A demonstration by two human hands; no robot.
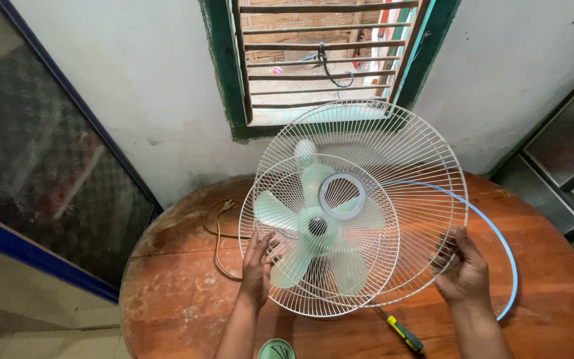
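A white wire fan guard (403,166) stands tilted over a round wooden table (539,286). A second, smaller-looking wire guard (287,292) overlaps it at the front left, with pale green fan blades (274,211) behind the wires. My left hand (258,264) grips the lower left rim of the front guard. My right hand (463,269) holds the right rim of the larger guard. A light blue rim band (499,236) loops out to the right of my right hand.
A screwdriver with a yellow and black handle (404,334) lies on the table near the front edge. A brown power cord with plug (218,229) lies at the left. A green round cap (276,349) sits at the front. A barred window (320,60) is behind.
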